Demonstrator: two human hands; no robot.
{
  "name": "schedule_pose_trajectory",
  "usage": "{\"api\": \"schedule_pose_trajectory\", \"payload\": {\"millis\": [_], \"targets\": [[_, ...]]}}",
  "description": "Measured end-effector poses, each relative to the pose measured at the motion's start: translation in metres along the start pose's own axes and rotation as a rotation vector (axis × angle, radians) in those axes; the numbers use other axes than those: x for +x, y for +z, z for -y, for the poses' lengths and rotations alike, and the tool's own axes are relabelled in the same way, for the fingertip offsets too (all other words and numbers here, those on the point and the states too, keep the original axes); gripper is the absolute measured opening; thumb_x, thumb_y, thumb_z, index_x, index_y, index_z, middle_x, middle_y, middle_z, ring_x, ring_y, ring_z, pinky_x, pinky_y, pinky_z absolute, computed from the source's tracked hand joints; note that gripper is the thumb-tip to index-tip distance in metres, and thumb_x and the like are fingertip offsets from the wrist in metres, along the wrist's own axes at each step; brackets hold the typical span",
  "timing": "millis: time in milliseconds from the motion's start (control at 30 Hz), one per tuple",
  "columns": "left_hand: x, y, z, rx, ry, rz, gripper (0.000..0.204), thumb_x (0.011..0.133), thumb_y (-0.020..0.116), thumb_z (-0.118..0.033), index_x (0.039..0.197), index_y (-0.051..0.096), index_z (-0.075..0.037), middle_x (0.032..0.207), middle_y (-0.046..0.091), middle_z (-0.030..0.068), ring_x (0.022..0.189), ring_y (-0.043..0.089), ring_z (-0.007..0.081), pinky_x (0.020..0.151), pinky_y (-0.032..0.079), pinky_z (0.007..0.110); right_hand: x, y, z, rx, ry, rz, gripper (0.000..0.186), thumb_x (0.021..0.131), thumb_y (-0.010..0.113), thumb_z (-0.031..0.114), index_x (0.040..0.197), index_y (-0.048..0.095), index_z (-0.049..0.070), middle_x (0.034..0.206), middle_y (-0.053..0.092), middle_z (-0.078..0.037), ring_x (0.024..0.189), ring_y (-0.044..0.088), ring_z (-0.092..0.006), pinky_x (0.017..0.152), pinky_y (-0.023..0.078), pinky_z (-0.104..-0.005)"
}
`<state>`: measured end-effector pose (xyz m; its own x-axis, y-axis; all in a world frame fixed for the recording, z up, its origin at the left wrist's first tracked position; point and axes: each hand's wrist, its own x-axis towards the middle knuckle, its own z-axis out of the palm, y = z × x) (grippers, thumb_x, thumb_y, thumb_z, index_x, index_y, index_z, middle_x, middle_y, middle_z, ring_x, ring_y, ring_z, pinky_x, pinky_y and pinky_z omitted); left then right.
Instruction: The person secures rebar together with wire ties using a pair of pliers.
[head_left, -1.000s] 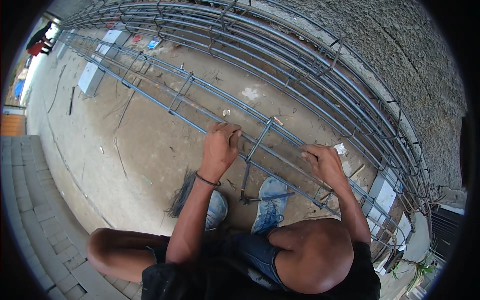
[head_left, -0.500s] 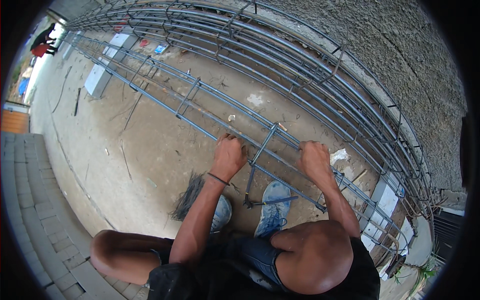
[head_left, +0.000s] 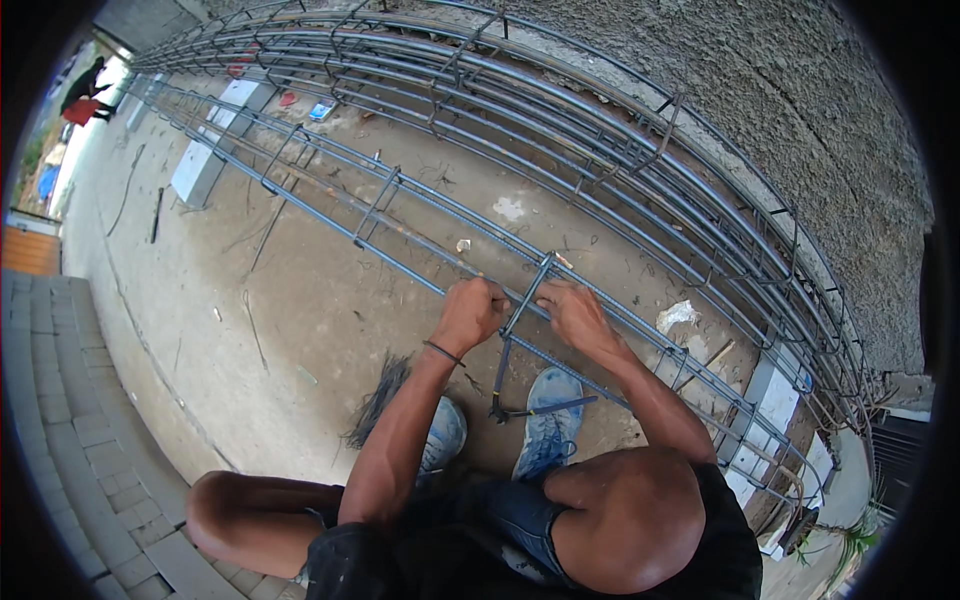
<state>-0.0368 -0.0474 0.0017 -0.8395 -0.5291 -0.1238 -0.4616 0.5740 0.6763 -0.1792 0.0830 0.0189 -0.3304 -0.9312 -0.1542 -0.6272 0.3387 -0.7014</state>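
A long rebar cage (head_left: 420, 245) of thin steel bars and square stirrups runs across in front of me. My left hand (head_left: 472, 314) is closed at its middle bar, just left of a stirrup (head_left: 528, 293). Right of that stirrup, the curled fingers of my right hand (head_left: 576, 314) are at the same bar. Whatever either hand pinches is hidden by the fingers. Below the stirrup, a pair of pincers (head_left: 545, 408) with dark handles is spread wide beside my shoe. A bundle of dark tie wires (head_left: 382, 398) lies left of my feet.
More rebar cages (head_left: 600, 130) are stacked along the rough wall (head_left: 790, 110). Pale blocks (head_left: 212, 150) support the cage at the left, and another block (head_left: 765, 410) does at the right. Wire scraps litter the concrete floor. A person (head_left: 85, 90) is at the far left.
My right hand has moved left along the cage to the stirrup. My left hand has shifted slightly right, so both are now close together on either side of it.
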Motion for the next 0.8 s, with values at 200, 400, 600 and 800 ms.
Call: {"api": "schedule_pose_trajectory", "payload": {"millis": [200, 400, 600, 800], "targets": [[0.014, 0.001, -0.045, 0.257, -0.109, 0.046, 0.010, 0.069, 0.065, -0.010, 0.068, 0.065, 0.000, 0.074, 0.062, 0.0247, 0.074, 0.062, 0.0401, 0.066, 0.049, 0.046, 0.004, -0.040, 0.024, -0.428, -0.019, 0.187, 0.013, 0.071, 0.059, 0.003, 0.078, 0.064, -0.006, 0.081, 0.063, -0.026, 0.083, 0.063, -0.0381, 0.075, 0.050, -0.0429], [0.048, -0.011, -0.044, 0.090, -0.281, 0.033, 0.016, 0.065, 0.065, -0.011, 0.070, 0.064, 0.004, 0.077, 0.062, 0.0285, 0.082, 0.064, 0.0408, 0.074, 0.051, 0.043, 0.053, -0.043, 0.034, -0.293, 0.042, 0.350, 0.018, 0.066, 0.056, 0.006, 0.073, 0.063, -0.009, 0.077, 0.060, -0.031, 0.083, 0.064, -0.0406, 0.074, 0.050, -0.0446], [0.032, -0.019, -0.041, -0.016, -0.006, 0.237, 0.016, 0.072, 0.064, -0.008, 0.084, 0.063, 0.003, 0.081, 0.064, 0.0239, 0.082, 0.065, 0.0361, 0.070, 0.050, 0.041, 0.037, -0.068, 0.035, -0.099, 0.055, 0.466, 0.019, 0.068, 0.055, 0.008, 0.071, 0.062, -0.009, 0.072, 0.058, -0.030, 0.076, 0.064, -0.0385, 0.070, 0.048, -0.0453], [0.000, -0.005, -0.016, -0.473, -0.074, 0.145, 0.033, 0.084, 0.058, 0.003, 0.113, 0.045, -0.002, 0.085, 0.066, 0.0119, 0.083, 0.063, 0.0157, 0.075, 0.049, 0.028, -0.008, -0.020, 0.048, -0.098, -0.022, 0.149, 0.018, 0.080, 0.053, 0.012, 0.082, 0.061, -0.004, 0.072, 0.060, -0.026, 0.070, 0.059, -0.0421, 0.065, 0.045, -0.0476]]}}
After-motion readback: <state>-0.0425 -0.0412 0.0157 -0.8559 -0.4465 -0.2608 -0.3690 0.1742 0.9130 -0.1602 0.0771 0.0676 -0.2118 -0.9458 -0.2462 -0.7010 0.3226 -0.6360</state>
